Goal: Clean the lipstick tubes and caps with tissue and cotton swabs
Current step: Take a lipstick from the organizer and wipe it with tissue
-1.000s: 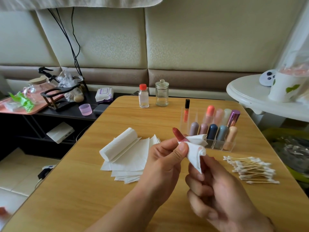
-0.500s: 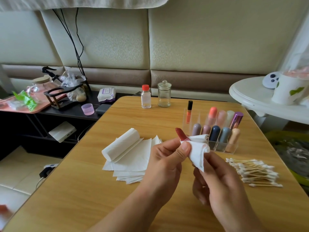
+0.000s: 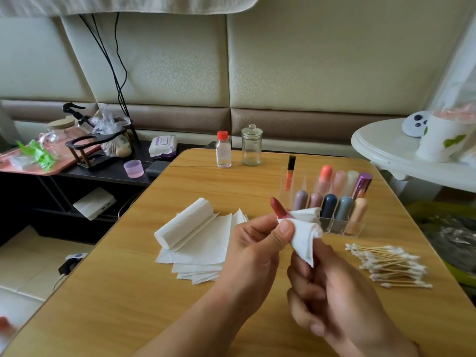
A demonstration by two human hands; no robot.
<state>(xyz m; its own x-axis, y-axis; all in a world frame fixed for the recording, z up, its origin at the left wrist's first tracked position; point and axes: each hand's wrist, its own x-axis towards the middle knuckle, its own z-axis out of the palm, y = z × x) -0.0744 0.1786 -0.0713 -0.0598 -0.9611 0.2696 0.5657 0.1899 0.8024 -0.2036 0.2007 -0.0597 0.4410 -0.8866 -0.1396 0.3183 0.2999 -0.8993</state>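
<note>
My left hand (image 3: 253, 249) pinches a white tissue (image 3: 306, 234) between thumb and fingers, wrapped around the neck of an open lipstick tube. The dark red lipstick tip (image 3: 278, 207) pokes out up and to the left. My right hand (image 3: 332, 292) is curled just below the tissue and grips the tube's lower part, which the tissue and fingers hide. A clear organizer (image 3: 356, 231) behind the hands holds several capped lipsticks. A pile of cotton swabs (image 3: 389, 264) lies to the right, a tissue roll (image 3: 183, 225) on loose tissue sheets (image 3: 203, 256) to the left.
All of this is on a wooden table (image 3: 128, 292). At its far edge stand a small red-capped bottle (image 3: 223, 150) and a lidded glass jar (image 3: 251, 148). A white round table (image 3: 386, 153) is at the right, and a dark cluttered shelf (image 3: 108, 173) at the left.
My right hand has shifted slightly under the tissue, its fingers regripping. My left hand keeps its pinch on the tissue around the lipstick.
</note>
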